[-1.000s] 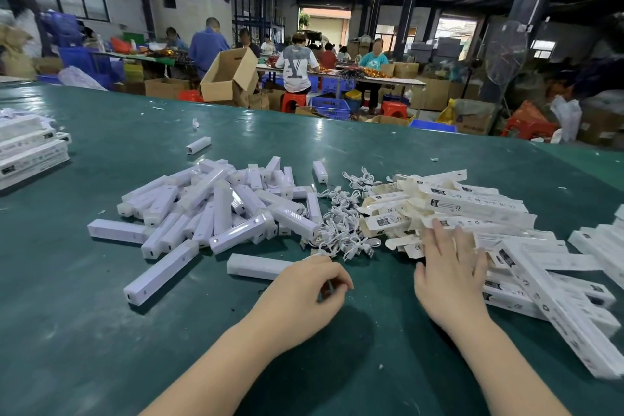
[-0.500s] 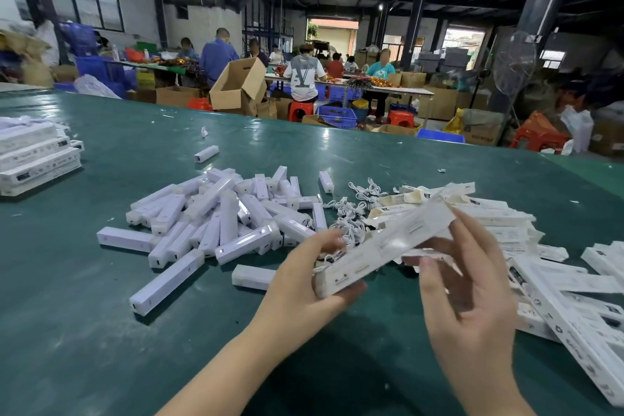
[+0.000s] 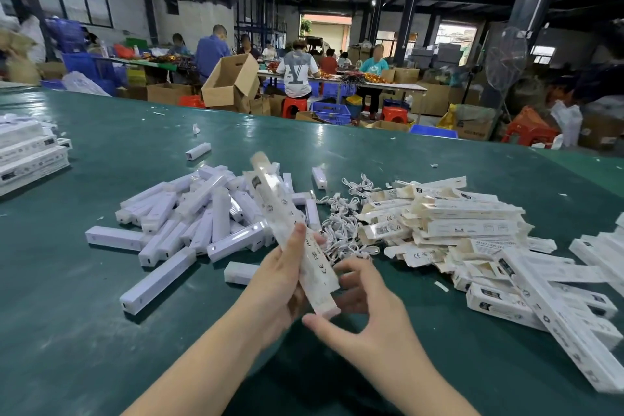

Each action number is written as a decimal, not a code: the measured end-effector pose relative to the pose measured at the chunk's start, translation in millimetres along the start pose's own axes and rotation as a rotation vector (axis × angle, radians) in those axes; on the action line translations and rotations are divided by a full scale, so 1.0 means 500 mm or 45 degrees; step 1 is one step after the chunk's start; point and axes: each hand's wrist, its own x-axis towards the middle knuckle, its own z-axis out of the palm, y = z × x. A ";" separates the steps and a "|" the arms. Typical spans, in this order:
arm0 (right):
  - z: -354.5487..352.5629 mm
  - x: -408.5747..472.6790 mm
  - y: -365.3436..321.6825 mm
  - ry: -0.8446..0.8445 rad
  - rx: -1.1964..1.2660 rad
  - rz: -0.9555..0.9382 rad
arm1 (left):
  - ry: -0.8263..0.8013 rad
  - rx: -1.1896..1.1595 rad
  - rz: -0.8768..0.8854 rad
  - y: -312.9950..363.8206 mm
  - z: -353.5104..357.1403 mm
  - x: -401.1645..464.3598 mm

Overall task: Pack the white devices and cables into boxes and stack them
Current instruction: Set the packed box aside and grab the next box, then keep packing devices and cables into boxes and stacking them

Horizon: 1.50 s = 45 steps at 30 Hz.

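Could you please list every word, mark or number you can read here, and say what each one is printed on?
"CE": on the box gripped in the left hand.
"CE": on flat boxes in the pile, near its left edge.
"Y": large letter on the back of a seated person's white shirt.
Other print and dark labels on the boxes, and on the stack at far left: too small or blurred to read.

The long white box (image 3: 293,240) gripped in the left hand (image 3: 277,284) carries a "CE" mark near its lower end, with other print there too blurred to read. "CE" also stands on flat boxes (image 3: 418,255) in the pile at right. Far across the room, a seated person's white shirt (image 3: 297,73) bears a large "Y".
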 end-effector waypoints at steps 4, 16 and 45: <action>0.014 -0.001 0.004 0.025 0.001 -0.065 | 0.083 -0.131 -0.001 -0.004 0.000 0.009; -0.018 0.003 0.012 0.120 0.017 -0.023 | 0.119 -0.281 -0.005 -0.002 -0.006 0.017; -0.022 0.005 0.019 -0.096 0.596 0.165 | 0.035 -0.340 -0.019 0.002 0.017 -0.005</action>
